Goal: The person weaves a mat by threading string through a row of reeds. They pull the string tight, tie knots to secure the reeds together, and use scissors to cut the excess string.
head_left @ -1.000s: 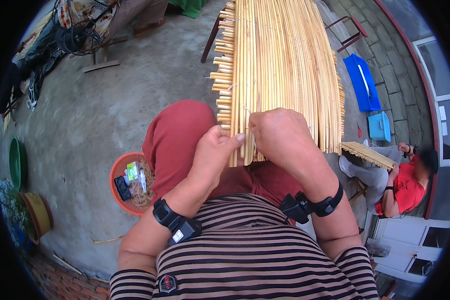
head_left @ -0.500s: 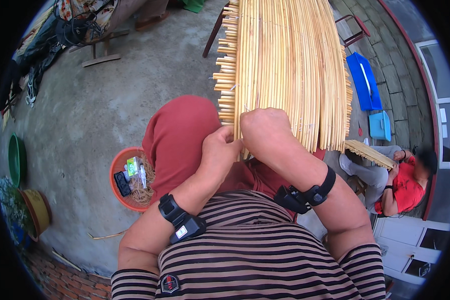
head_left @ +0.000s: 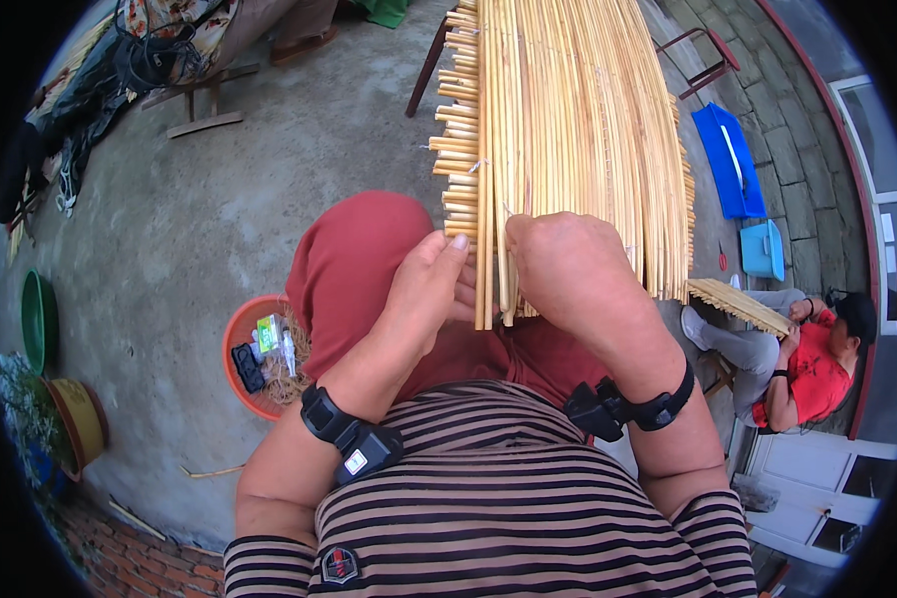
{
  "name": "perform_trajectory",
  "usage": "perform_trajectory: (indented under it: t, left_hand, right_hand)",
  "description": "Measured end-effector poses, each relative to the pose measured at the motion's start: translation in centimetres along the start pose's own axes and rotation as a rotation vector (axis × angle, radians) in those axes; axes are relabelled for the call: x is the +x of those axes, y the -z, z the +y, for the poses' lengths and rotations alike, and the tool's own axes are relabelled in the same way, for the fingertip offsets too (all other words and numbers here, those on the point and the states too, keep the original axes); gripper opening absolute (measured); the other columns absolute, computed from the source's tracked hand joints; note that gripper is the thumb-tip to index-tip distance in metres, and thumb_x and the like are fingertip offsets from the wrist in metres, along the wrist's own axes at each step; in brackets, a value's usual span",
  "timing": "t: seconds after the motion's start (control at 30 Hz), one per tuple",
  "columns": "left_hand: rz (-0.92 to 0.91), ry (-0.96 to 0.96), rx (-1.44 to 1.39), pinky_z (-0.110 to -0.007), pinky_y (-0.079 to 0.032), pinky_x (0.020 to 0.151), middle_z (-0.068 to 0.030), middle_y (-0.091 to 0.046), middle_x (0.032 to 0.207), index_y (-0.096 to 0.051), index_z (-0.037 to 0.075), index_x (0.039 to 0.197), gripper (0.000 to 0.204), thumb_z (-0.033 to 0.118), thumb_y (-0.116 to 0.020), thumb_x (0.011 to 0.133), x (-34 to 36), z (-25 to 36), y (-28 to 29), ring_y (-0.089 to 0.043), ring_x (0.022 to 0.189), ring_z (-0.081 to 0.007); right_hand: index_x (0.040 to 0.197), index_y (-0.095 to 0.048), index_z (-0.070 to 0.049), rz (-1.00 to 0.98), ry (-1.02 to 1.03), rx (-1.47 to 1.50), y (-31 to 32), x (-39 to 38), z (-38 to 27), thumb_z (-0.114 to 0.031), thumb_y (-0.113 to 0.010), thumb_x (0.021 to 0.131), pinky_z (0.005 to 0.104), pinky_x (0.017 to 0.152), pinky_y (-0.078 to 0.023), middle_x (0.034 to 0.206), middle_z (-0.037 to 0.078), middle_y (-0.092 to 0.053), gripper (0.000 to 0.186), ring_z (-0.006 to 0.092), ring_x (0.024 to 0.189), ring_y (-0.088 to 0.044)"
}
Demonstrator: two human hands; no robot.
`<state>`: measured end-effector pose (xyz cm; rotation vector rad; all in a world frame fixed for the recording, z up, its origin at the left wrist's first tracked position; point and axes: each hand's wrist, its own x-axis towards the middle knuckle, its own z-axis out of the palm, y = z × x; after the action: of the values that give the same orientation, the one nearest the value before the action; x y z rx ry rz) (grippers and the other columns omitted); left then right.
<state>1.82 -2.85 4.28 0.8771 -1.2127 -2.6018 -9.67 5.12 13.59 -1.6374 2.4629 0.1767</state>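
Observation:
A mat of pale straw-coloured reeds [head_left: 578,130] stretches away from my lap, its stalks running lengthwise and tied across with thin white thread. At the near left corner, my left hand [head_left: 419,294] pinches the edge, thumb on top and fingers reaching under the outermost stalks. Short cut reed ends [head_left: 458,149] stick out along this left side. My right hand [head_left: 573,261] is closed in a fist over the mat's near end, knuckles up. A thin pale strand or point shows beside its index finger; what the fist holds is otherwise hidden.
By my left knee stands an orange basin [head_left: 237,344] with packets and twine. Green basin [head_left: 38,321] and potted plant [head_left: 75,424] are far left. At right lie a blue tray [head_left: 726,159] and light-blue bin [head_left: 760,249]; a seated person [head_left: 807,369] in red handles another reed piece.
My hands have moved apart: the left shifted slightly left, spreading from a tighter pinch, and the right moved right. A gap now shows between the outer stalks and the rest.

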Motion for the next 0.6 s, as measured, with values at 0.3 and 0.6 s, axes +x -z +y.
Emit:
perform_trajectory:
  t: [0.3, 0.6]
  left_hand:
    - [0.052, 0.029, 0.043, -0.027, -0.052, 0.047, -0.0116, -0.06, 0.071, -0.051, -0.001, 0.098, 0.028, 0.022, -0.036, 0.1, 0.4, -0.6, 0.4, -0.06, 0.052, -0.0171]
    - [-0.035, 0.104, 0.068, -0.024, -0.051, 0.046, -0.0099, -0.061, 0.073, -0.052, 0.001, 0.098, 0.03, 0.029, -0.04, 0.1, 0.4, -0.4, 0.9, -0.06, 0.052, -0.0152]
  right_hand:
    - [0.072, -0.062, -0.006, 0.086, -0.009, 0.025, -0.1, -0.2, 0.4, -0.017, -0.054, 0.081, 0.0469, 0.057, -0.049, 0.061, 0.017, -0.059, 0.017, 0.036, 0.059, -0.061]
    - [0.069, -0.062, -0.003, -0.037, 0.109, 0.075, 0.1, 0.9, 1.8, -0.012, -0.054, 0.08, 0.0463, 0.06, -0.049, 0.062, 0.02, -0.06, 0.016, 0.0375, 0.061, -0.061]
